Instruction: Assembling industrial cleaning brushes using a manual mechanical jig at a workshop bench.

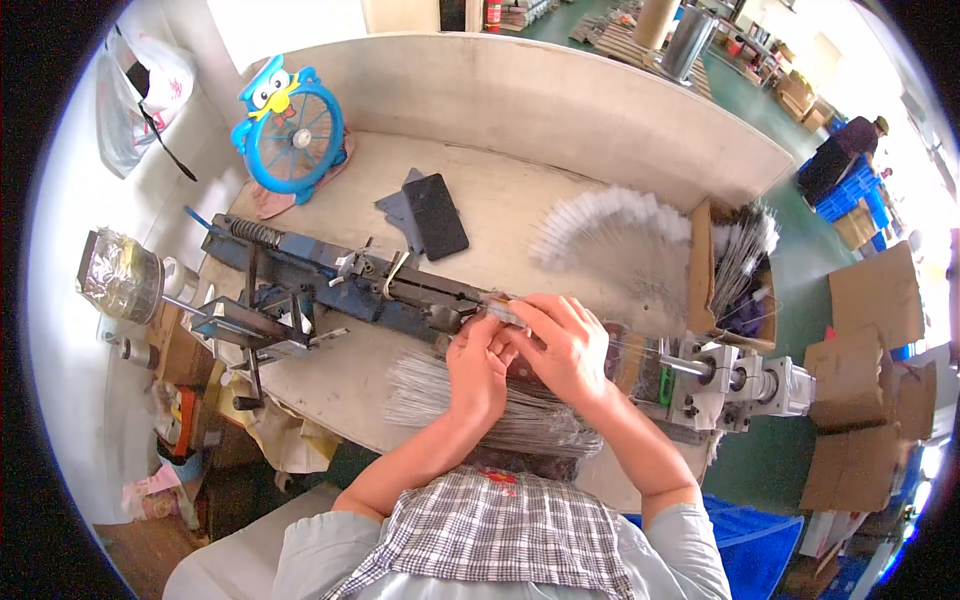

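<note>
My left hand (483, 365) and my right hand (568, 345) meet over the middle of a long blue-black metal bench machine (345, 285). Their fingers are pinched together around a small pale piece (504, 312), partly hidden by the fingertips, whose kind I cannot make out. A dark clamp-like end of the machine lies just left of the fingertips. Beneath my wrists a thick bundle of thin grey wires (420, 388) spreads along the table's near side. On the right, a silver motor with a shaft (740, 385) points toward my hands.
Behind my hands lie fanned-out thin wire brushes with white bristles (620, 230), beside a cardboard box (703, 265) of more. A black phone (438, 217) and a blue toy-like wheel fan (295, 140) are further back. A crank handle (248, 402) juts out left. A person (845, 155) bends over blue crates.
</note>
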Tool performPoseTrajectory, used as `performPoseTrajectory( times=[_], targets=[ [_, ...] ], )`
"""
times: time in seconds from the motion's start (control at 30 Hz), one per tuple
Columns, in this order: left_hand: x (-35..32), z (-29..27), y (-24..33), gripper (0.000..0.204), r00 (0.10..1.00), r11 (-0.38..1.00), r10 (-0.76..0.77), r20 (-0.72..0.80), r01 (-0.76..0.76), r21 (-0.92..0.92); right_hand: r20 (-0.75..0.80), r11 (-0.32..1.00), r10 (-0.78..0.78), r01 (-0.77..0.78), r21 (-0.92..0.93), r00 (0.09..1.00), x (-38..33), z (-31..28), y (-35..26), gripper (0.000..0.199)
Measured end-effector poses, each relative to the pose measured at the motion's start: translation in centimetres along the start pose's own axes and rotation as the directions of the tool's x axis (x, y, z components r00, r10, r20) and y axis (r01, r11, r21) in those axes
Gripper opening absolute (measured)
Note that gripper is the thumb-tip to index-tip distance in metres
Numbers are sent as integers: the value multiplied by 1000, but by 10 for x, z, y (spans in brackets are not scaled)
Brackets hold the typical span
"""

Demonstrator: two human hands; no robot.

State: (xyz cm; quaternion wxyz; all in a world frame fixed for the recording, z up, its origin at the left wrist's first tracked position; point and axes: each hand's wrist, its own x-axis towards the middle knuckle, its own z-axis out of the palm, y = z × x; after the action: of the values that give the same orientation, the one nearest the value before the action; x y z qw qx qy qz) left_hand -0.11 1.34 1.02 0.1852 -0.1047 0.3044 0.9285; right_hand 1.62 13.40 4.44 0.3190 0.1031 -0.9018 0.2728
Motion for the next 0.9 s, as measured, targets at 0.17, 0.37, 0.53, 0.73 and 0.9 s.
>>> performPoseTrajectory(
  times=[0.17,0.37,0.53,0.73,0.9],
  targets=[
    [0,5,-1,6,999,997,34,-15,-33,64,-9,999,-22,21,-36,1000,0,-1,3,26],
    [1,0,-3,12,997,992,72,-19,-70,104,51,1000,-2,4,-30,999,1,-1,1,24],
    [2,4,-3,14,998,996,57,-25,-55,76,58,1000,3,-2,-20,998,1,-2,4,23],
    [3,2,-5,15,998,995,59,-37,-56,80,66,999,13,-11,-32,998,-1,-2,6,22],
    [3,4,-5,15,998,995,42,-40,-38,95,39,1000,-16,16,-13,999,0,-3,8,22]
  ],
)
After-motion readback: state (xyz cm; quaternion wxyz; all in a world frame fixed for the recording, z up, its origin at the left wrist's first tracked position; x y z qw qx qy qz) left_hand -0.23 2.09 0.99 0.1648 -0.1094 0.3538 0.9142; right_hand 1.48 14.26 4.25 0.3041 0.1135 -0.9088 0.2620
